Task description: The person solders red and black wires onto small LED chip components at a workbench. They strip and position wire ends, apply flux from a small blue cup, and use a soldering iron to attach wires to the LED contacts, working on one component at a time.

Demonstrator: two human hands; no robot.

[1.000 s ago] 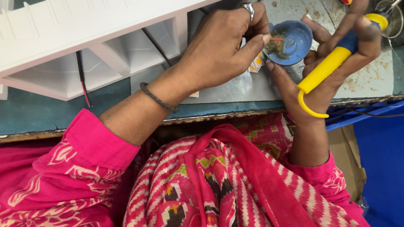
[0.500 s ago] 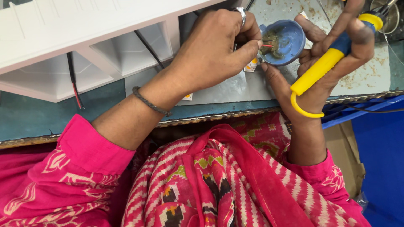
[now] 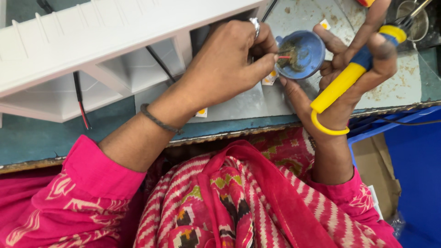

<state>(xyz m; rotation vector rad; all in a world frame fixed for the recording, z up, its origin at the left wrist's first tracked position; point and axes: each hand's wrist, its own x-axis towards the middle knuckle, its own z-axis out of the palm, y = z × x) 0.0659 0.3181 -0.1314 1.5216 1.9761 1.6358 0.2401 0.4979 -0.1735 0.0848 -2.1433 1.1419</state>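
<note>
Tilted blue dish (image 3: 305,53) of brownish paste, thin red wire (image 3: 284,57) tip in it, yellow-handled soldering iron (image 3: 349,78) alongside.

red wire tip (image 3: 284,57) now dipped in blue cup (image 3: 308,51)

Teal worktop (image 3: 41,138), front edge chipped and worn. Stained grey metal sheet (image 3: 404,87) covers its right part. Blue plastic crate (image 3: 413,160) below at right, brown cardboard (image 3: 374,160) beside it. Even, bright light, soft shadows.

surface: teal workbench (image 3: 41,138) | on it: white plastic housing (image 3: 92,50), metal sheet (image 3: 239,108), small yellow-white chips (image 3: 200,112)
</note>
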